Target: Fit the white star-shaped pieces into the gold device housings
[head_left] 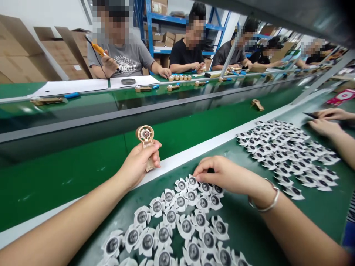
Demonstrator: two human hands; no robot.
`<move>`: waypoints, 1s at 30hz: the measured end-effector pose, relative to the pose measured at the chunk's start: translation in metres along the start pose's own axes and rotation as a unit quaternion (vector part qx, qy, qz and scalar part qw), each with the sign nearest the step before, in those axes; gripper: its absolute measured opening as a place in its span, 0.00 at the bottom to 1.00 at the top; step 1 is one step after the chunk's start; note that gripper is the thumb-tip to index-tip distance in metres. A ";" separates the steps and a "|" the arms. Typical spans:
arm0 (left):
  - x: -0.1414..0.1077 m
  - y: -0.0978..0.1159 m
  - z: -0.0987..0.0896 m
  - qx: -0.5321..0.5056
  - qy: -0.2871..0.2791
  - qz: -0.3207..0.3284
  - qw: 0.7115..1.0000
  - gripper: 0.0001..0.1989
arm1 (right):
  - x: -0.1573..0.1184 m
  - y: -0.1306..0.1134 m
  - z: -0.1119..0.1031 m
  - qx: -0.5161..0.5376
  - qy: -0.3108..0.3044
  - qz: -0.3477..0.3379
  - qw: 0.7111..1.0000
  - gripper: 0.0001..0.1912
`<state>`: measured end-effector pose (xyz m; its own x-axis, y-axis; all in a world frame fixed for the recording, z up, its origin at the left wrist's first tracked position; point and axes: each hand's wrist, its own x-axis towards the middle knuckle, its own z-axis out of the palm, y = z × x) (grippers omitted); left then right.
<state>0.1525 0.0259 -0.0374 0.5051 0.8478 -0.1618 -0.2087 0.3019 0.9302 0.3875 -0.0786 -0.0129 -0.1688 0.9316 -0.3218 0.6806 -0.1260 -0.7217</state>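
Observation:
My left hand [141,161] is wrapped round the handle of a tan handheld fan body [145,133], held upright at the edge of the green belt. Its round head faces me and shows spokes and a hub. My right hand [219,173] reaches over the near group of white fan blades, thumb and forefinger pinched at the edge of one white fan blade [192,180]. Many more white blades with dark round centres [163,234] lie on the green table [241,236] below both hands.
A second group of white blades [283,147] lies to the right, beside another person's hands [327,120]. Another tan fan body [257,105] rests on the green belt [194,129]. Across it, several people sit at a bench with fan bodies [142,88]. A slanted metal post [323,77] stands at right.

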 end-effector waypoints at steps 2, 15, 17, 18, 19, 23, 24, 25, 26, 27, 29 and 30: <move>-0.001 -0.001 0.000 0.021 -0.009 -0.006 1.000 0.08 | 0.001 0.001 0.000 0.002 0.001 -0.005 1.000 0.09; -0.001 -0.005 0.001 0.065 -0.050 -0.006 0.997 0.09 | 0.001 -0.003 0.004 -0.047 0.086 -0.064 0.993 0.10; -0.001 -0.006 0.001 0.084 -0.059 0.001 0.995 0.10 | 0.000 -0.004 0.007 -0.022 0.103 -0.063 0.992 0.12; -0.001 -0.007 0.001 0.099 -0.066 0.003 0.993 0.10 | -0.001 -0.004 0.009 -0.002 0.096 -0.060 0.994 0.12; -0.001 -0.008 0.001 0.115 -0.072 0.005 0.991 0.10 | -0.001 -0.005 0.011 0.020 0.085 -0.060 0.994 0.13; -0.005 -0.009 0.001 0.181 -0.094 0.013 0.979 0.12 | -0.002 -0.009 0.018 0.079 0.070 -0.065 0.992 0.12; -0.006 -0.009 0.002 0.194 -0.099 0.015 0.976 0.12 | -0.002 -0.010 0.020 0.091 0.080 -0.064 0.991 0.12; -0.007 -0.008 0.002 0.206 -0.105 0.018 0.973 0.12 | -0.002 -0.012 0.021 0.105 0.086 -0.062 0.989 0.12; -0.008 -0.007 0.003 0.216 -0.110 0.020 0.970 0.13 | -0.003 -0.014 0.022 0.123 0.088 -0.062 0.987 0.11; -0.010 -0.006 0.004 0.224 -0.116 0.023 0.967 0.13 | -0.004 -0.017 0.023 0.145 0.084 -0.063 0.984 0.11; -0.012 -0.002 0.006 0.235 -0.123 0.031 0.964 0.13 | -0.006 -0.023 0.026 0.211 0.057 -0.071 0.973 0.09; -0.013 0.000 0.007 0.239 -0.126 0.034 0.962 0.14 | -0.007 -0.026 0.027 0.254 0.040 -0.075 0.963 0.08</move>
<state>0.1518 0.0113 -0.0334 0.7028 0.7082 -0.0672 0.1302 -0.0352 0.9909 0.3516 -0.0912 -0.0083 -0.1698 0.9730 -0.1565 0.2122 -0.1190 -0.9699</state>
